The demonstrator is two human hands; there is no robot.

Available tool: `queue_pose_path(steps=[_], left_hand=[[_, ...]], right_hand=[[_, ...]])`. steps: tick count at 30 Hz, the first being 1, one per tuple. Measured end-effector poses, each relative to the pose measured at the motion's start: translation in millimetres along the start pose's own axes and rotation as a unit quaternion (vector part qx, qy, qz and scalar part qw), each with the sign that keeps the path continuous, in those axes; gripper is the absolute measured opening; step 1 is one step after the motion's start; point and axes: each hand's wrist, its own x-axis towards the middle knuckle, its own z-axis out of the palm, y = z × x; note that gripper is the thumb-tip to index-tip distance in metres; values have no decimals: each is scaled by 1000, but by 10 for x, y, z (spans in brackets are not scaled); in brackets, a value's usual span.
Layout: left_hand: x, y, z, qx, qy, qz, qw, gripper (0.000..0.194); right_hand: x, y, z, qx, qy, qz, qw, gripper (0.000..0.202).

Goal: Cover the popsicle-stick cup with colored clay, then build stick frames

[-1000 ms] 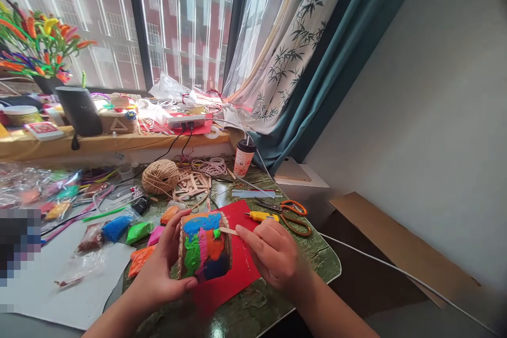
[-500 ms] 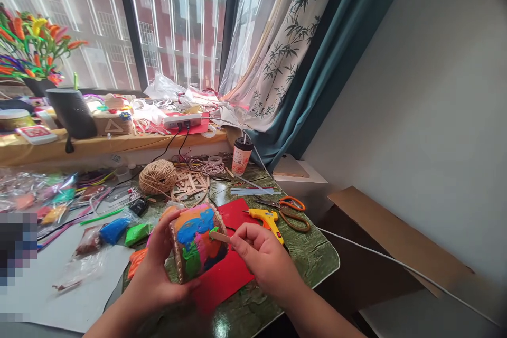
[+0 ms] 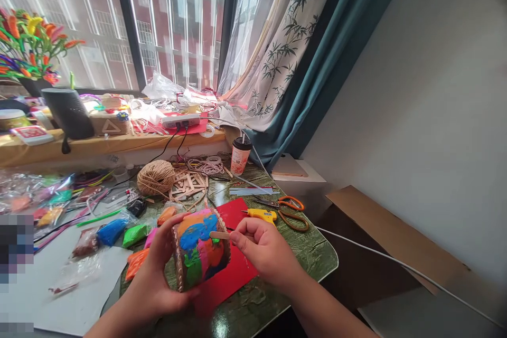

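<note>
Clay-coated container (image 3: 203, 245) sits at seven o'clock in your view, gripped in the wide curve of your left hand (image 3: 157, 274). Your right hand (image 3: 263, 248), fingers bunched, pinches a wooden stick (image 3: 222, 235) at the container's three o'clock. Its tip has shifted from the green dab (image 3: 216, 241) to the blue patch (image 3: 196, 232), suggesting you're now working that edge.

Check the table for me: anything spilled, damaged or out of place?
Mostly the flat pale wooden sticks: they lie jumbled at crossing angles beside the round tan twine ball, rather than stacked. I see no clear spill or damage.
</note>
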Motion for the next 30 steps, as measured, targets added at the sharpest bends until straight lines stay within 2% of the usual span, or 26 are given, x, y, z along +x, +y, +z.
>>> queue_pose_path(steps=[8,12,15,20,30], left_hand=[[-37,-4,29,-14,-12,3,1000,111],[-20,-2,27,-1,-14,-3,1000,110],[15,19,10,4,-4,2,1000,110],[10,25,-5,18,15,11,1000,112],[-92,-46,20,35,49,24,998,116]], right_hand=[[17,-69,-82,-37,-12,0,999,55],[-11,-106,-82,-20,11,1,1000,58],[-46,-124,-72,15,20,-4,1000,62],[-69,-68,-40,-2,-26,7,1000,62],[-101,-147,8,-2,-5,2,1000,64]])
